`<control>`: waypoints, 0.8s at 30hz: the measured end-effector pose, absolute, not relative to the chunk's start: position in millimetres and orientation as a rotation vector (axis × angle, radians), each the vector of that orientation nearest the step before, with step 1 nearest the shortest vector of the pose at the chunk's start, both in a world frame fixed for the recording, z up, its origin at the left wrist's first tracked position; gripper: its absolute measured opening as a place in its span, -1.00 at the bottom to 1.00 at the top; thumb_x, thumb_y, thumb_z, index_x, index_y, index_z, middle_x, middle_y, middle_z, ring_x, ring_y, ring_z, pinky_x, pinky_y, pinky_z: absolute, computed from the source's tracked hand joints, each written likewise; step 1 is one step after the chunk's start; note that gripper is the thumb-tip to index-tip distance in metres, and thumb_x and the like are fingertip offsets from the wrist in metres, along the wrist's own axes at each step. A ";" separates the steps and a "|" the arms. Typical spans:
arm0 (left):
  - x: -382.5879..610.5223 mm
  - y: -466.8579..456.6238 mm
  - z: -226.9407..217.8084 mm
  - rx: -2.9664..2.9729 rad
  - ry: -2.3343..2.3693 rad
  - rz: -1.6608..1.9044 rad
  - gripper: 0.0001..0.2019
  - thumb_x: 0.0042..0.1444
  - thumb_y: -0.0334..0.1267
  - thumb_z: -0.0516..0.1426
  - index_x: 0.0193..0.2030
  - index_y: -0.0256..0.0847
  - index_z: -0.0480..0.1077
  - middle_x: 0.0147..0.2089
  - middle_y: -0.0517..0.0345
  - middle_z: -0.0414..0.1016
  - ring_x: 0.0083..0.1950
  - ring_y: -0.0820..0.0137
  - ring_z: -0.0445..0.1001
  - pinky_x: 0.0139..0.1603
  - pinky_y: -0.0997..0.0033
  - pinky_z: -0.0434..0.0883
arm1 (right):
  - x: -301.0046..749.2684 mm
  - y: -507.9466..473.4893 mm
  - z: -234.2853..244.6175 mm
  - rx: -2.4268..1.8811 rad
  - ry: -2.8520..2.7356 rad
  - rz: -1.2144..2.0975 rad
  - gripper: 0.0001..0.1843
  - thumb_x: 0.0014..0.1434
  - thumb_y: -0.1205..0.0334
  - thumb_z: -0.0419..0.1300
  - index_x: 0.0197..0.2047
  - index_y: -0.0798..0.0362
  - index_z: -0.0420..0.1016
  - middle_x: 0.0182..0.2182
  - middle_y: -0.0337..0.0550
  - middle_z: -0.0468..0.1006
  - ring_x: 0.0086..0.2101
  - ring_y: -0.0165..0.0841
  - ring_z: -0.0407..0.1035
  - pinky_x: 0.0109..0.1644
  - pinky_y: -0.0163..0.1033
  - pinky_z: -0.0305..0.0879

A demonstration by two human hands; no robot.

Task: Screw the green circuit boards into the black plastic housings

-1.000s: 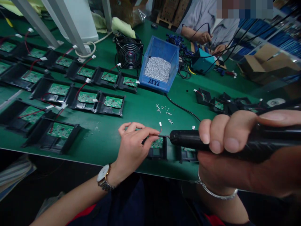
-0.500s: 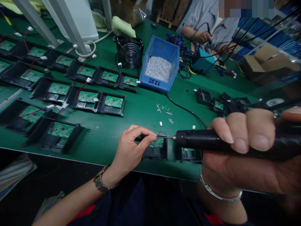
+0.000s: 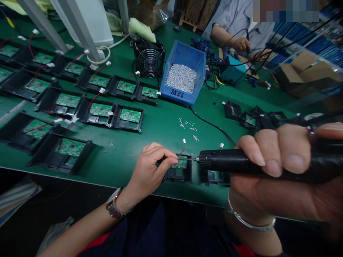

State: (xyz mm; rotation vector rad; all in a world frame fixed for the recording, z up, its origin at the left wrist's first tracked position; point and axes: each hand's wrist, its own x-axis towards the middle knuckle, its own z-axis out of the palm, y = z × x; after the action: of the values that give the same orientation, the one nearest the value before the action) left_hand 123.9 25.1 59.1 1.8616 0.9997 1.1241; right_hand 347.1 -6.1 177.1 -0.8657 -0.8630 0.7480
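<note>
My right hand [image 3: 278, 167] is wrapped round a black electric screwdriver [image 3: 222, 161] held level, its thin bit pointing left. My left hand [image 3: 150, 171] pinches at the bit's tip, finger and thumb together over a small black housing with a green circuit board [image 3: 180, 167] near the table's front edge. What the fingertips hold is too small to make out. A red wire with a white plug [image 3: 183, 142] rises from that housing. A second housing [image 3: 214, 176] sits under the screwdriver. Loose screws [image 3: 189, 125] lie scattered just beyond.
A blue bin [image 3: 175, 92] of screws marked 25X6 stands mid-table beside a black fan [image 3: 148, 59]. Rows of black housings with green boards [image 3: 99, 110] fill the left; more [image 3: 252, 117] lie at right. A person [image 3: 241, 44] works at the far side.
The screwdriver drew back to the right and its bit now shows more length. My left hand's spread fingers closed into a pinch at the bit's tip.
</note>
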 end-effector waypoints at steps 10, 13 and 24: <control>121.4 21.7 41.5 2.249 1.133 0.901 -0.11 0.00 0.10 0.60 0.38 -0.20 0.44 0.23 -0.14 0.68 0.24 -0.02 0.57 0.28 -0.03 0.42 | 308.7 9.8 155.0 -0.655 -1.043 0.797 -0.80 0.28 0.09 0.48 -0.11 -0.01 0.67 -0.57 -0.38 0.46 -0.64 -0.47 0.26 -0.58 -0.23 0.36; 125.2 14.3 43.4 2.237 1.218 0.679 -0.23 0.07 -0.10 0.59 0.37 -0.15 0.46 0.23 -0.09 0.66 0.23 -0.05 0.54 0.19 -0.04 0.40 | 299.8 8.0 146.6 -0.664 -1.061 0.798 -0.74 0.27 0.08 0.51 -0.08 0.00 0.63 -0.54 -0.38 0.49 -0.61 -0.46 0.33 -0.49 -0.22 0.43; 129.2 12.4 50.3 2.202 1.317 0.555 -0.53 0.22 -0.23 0.47 0.25 -0.01 0.57 0.17 0.15 0.75 0.16 0.00 0.56 0.11 -0.04 0.27 | 295.6 4.3 136.3 -0.697 -1.134 0.916 -0.71 0.31 0.09 0.48 0.00 -0.01 0.57 -0.47 -0.39 0.55 -0.53 -0.45 0.45 -0.39 -0.20 0.49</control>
State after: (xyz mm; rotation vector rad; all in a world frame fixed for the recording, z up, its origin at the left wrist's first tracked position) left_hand 129.2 12.4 50.3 2.2016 1.3167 0.5548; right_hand 295.6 4.3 136.3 -0.6974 -1.1339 0.9160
